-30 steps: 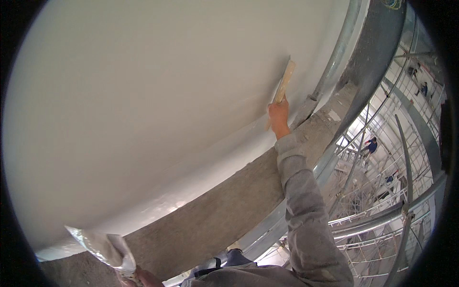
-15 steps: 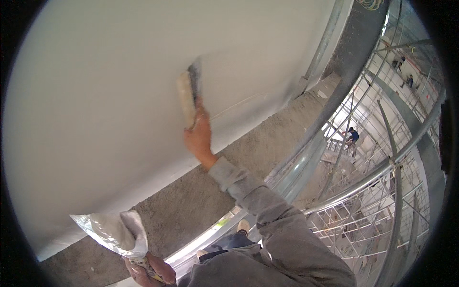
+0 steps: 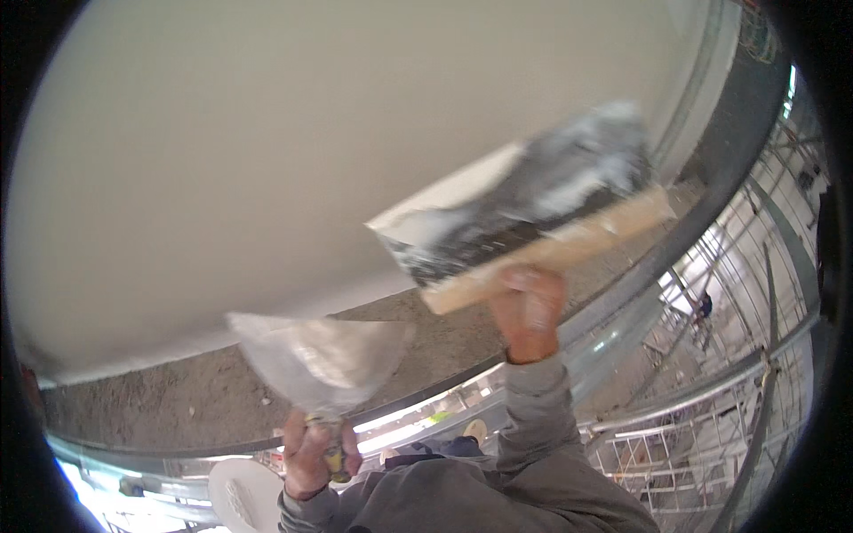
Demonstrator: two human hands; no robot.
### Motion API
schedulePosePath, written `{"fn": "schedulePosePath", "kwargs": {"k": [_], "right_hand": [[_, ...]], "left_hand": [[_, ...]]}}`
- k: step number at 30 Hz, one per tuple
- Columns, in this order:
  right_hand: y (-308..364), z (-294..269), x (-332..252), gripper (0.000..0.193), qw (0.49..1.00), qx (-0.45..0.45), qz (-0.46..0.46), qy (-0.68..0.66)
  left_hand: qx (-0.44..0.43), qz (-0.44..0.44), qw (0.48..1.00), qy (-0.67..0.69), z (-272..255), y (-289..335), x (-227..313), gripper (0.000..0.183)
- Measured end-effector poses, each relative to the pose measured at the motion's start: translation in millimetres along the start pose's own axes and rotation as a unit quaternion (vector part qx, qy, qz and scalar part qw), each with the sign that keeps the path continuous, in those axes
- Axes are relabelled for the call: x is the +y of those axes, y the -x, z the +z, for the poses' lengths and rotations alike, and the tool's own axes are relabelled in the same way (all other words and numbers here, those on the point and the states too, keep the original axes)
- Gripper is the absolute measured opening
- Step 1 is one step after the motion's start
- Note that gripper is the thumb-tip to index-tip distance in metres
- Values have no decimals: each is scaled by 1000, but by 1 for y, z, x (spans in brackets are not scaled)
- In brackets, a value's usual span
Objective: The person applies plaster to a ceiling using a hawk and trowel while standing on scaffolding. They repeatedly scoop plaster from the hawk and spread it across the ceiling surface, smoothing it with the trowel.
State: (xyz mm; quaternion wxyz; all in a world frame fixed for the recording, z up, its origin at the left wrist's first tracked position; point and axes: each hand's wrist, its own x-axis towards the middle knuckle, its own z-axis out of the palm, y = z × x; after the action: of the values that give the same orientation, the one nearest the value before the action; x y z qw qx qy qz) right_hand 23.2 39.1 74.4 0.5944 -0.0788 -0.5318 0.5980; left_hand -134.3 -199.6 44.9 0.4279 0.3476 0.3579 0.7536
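Observation:
In my right hand (image 3: 530, 311) is a wide plastering blade (image 3: 533, 204), gripped by its long pale wooden back. The dark face of the blade is smeared with white plaster and blurred by motion; it is held up in front of the pale wall (image 3: 222, 160). My left hand (image 3: 311, 457) is closed around the yellowish handle of a broad, flared putty knife (image 3: 275, 362). A mound of white plaster (image 3: 342, 351) lies on that knife, which sits lower and to the left of the blade.
A rough concrete ledge (image 3: 160, 413) runs along the foot of the wall. Below it on the left is a round white object (image 3: 242, 493) with whitish residue. Metal scaffolding (image 3: 657, 453) fills the right side, with a distant person (image 3: 704, 306) among it.
My right hand has left the wall surface, moving right and turning the blade so its plaster-smeared face shows. My left hand has come up and right with the loaded putty knife. The view has shifted.

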Motion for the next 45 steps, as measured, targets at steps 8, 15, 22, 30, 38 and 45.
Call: {"fn": "schedulePosePath", "kwargs": {"k": [8,15,22,30,38,45], "right_hand": [[23,-2,-33,64,960,-134,-15,-245],[37,-9,-59,52,981,-169,-51,77],[9,-54,-81,36,891,-210,63,397],[-173,-280,-86,36,895,324,-93,290],[-330,-466,-54,43,741,441,-189,469],[-387,-528,-33,43,693,492,-129,511]], "left_hand": [[-139,-88,984,-62,4,-21,8,28],[-212,-65,974,37,36,-38,-4,31],[-48,211,974,65,70,-61,-23,41],[224,61,965,119,120,-88,-61,35],[306,155,937,66,184,-113,-114,38],[299,175,937,52,209,-119,-132,41]]}}
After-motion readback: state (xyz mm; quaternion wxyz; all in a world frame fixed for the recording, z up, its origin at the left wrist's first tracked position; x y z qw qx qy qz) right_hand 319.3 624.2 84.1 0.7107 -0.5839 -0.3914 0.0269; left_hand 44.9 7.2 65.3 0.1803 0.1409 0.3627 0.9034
